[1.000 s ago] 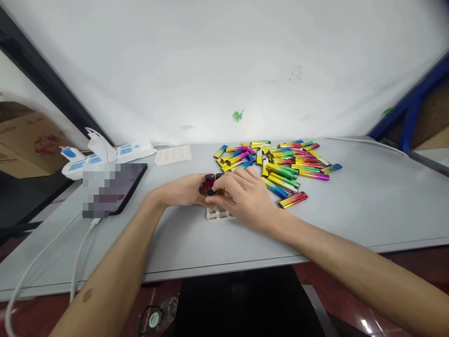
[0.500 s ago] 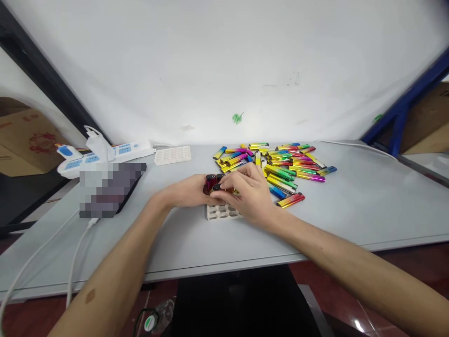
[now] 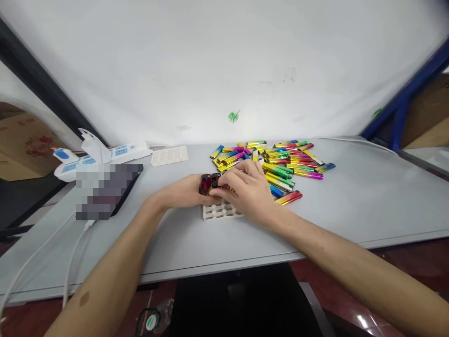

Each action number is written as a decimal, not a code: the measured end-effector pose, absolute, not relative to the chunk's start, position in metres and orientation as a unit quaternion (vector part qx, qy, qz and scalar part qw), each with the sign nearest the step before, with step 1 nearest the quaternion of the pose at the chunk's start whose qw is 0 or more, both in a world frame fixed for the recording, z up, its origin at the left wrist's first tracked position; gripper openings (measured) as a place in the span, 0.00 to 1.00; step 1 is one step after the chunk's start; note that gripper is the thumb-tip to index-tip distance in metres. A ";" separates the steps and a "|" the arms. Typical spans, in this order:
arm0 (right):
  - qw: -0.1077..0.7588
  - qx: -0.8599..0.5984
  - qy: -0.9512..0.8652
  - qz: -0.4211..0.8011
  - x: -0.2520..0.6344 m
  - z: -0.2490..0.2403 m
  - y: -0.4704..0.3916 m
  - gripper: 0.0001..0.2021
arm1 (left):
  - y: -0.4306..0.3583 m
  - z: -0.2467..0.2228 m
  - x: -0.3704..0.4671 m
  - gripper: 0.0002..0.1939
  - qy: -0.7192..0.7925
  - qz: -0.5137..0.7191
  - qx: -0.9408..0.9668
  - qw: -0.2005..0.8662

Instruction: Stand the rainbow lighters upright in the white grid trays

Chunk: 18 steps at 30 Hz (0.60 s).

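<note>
A pale tray (image 3: 220, 214) with rows of elongated slots lies on the table under my hands. Several shiny flat tubes with black ends (image 3: 206, 179), dark red below, stand upright together at its back left. My left hand (image 3: 184, 191) is closed round these tubes from the left, thumb in front, its other fingers mostly hidden behind them. Between thumb and fingers, my right hand (image 3: 249, 191) pinches a black-ended flat tube (image 3: 214, 185) beside the upright ones. Most of that tube is hidden, and I cannot tell how far it sits in a slot.
A heap of shiny multicoloured flat tubes (image 3: 278, 169) lies behind and right of my hands. A second slotted tray (image 3: 170, 156) is at the back left. Further left are a white power strip (image 3: 129, 150), a blurred dark device (image 3: 121, 189) and a white cable (image 3: 70, 262).
The black-ended tube in my right hand is slightly closer to the upright tubes. Both hands keep their grips. The whole view has shifted slightly.
</note>
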State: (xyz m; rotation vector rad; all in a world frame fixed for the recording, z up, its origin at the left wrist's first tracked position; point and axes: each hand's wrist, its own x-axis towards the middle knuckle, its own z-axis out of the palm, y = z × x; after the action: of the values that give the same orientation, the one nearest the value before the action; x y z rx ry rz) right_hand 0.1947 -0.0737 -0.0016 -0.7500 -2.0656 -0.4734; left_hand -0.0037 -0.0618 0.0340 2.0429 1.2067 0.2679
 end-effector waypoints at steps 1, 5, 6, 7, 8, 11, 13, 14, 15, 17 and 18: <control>0.433 -0.302 -0.829 -0.186 0.195 -0.002 -0.073 0.10 | -0.061 0.034 -0.004 0.16 0.468 0.102 0.795 0.372; 0.427 -0.281 -0.844 -0.161 0.195 0.000 -0.076 0.09 | -0.059 0.031 -0.005 0.12 0.459 0.100 0.798 0.377; 0.423 -0.274 -0.849 -0.157 0.195 0.001 -0.078 0.10 | -0.058 0.030 -0.006 0.10 0.453 0.104 0.800 0.379; 0.418 -0.269 -0.854 -0.152 0.194 0.001 -0.080 0.11 | -0.057 0.029 -0.006 0.08 0.448 0.109 0.800 0.384; 0.412 -0.268 -0.858 -0.149 0.194 0.002 -0.081 0.12 | -0.057 0.028 -0.007 0.06 0.446 0.115 0.798 0.390; 0.401 -0.275 -0.863 -0.137 0.193 0.005 -0.086 0.13 | -0.056 0.027 -0.008 0.04 0.453 0.132 0.783 0.406; 0.410 -0.273 -0.859 -0.137 0.195 0.006 -0.086 0.13 | -0.057 0.027 -0.008 0.06 0.460 0.138 0.780 0.402; 0.417 -0.275 -0.855 -0.138 0.196 0.007 -0.085 0.13 | -0.058 0.028 -0.007 0.07 0.465 0.140 0.780 0.395; 0.425 -0.279 -0.849 -0.141 0.199 0.008 -0.082 0.13 | -0.058 0.028 -0.007 0.09 0.472 0.142 0.779 0.388; 0.442 -0.300 -0.833 -0.145 0.207 0.011 -0.074 0.13 | -0.059 0.029 -0.005 0.12 0.489 0.145 0.770 0.382; 0.448 -0.317 -0.823 -0.144 0.214 0.014 -0.068 0.12 | -0.060 0.029 -0.005 0.13 0.498 0.148 0.763 0.385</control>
State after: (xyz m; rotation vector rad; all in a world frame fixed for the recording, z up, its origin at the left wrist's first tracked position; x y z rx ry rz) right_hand 0.2138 -0.0675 0.0135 -0.7855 -2.0366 -0.3572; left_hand -0.0047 -0.0598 0.0291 1.9431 1.2688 0.3769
